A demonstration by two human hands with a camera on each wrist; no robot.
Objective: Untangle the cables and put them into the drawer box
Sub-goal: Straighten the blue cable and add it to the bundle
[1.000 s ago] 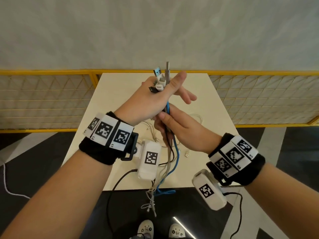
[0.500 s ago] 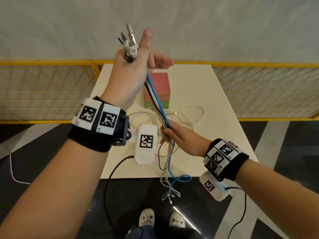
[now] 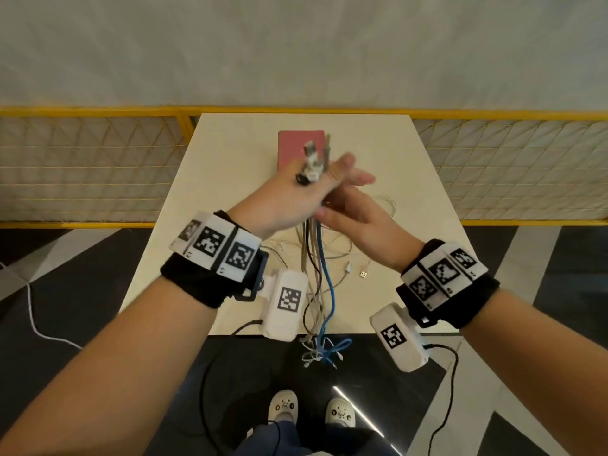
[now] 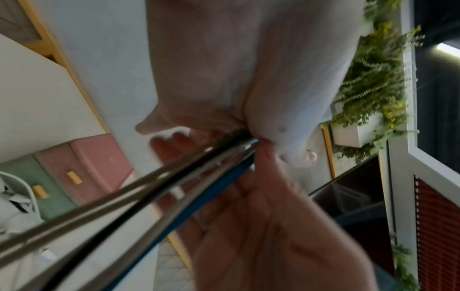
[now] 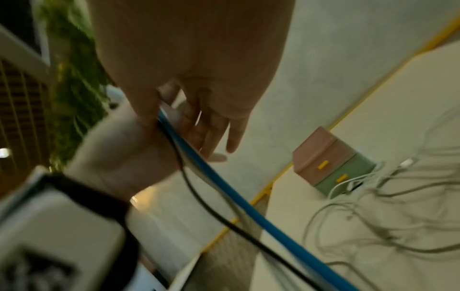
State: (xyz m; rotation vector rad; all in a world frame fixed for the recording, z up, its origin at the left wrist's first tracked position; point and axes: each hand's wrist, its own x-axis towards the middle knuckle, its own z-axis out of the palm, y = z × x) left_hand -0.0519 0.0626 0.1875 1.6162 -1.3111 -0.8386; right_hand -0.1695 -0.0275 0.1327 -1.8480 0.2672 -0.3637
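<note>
Your left hand (image 3: 289, 195) is pinching the cable bundle (image 3: 317, 258) by its plugs; it is hanging straight down, right hand (image 3: 358, 218) just beside, fingers relaxed, spread.

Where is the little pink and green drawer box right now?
In the head view the drawer box stands at the far middle of the table, just beyond the raised left hand that holds the cable bundle, with loose white cables lying beside it.
</note>
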